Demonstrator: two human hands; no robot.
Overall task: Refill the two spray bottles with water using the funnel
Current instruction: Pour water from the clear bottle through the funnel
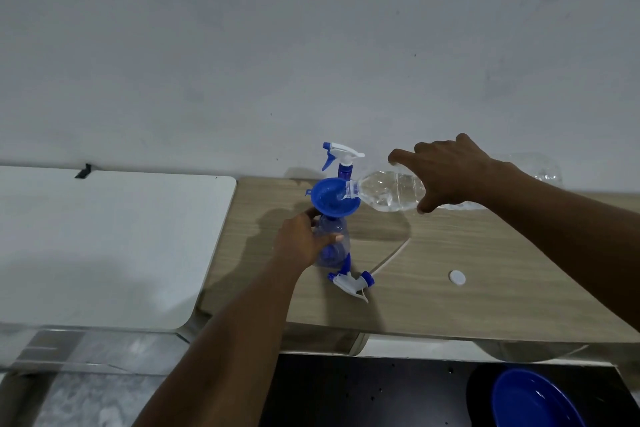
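Observation:
A blue funnel (330, 198) sits in the neck of a clear bluish spray bottle (334, 248) standing on the wooden table (467, 288). My left hand (301, 241) grips that bottle's body. My right hand (446, 173) holds a clear water bottle (384, 191) tipped sideways, its open mouth over the funnel's rim. The removed spray head (351, 281) with its thin tube lies on the table just in front of the bottle. A second spray bottle (344, 158), its blue-and-white trigger head on, stands behind the funnel near the wall.
A white bottle cap (457, 277) lies on the wood to the right. A white table (104, 243) adjoins on the left. Another clear plastic bottle (543, 168) lies at the back right. A blue bowl (533, 399) sits low at the right.

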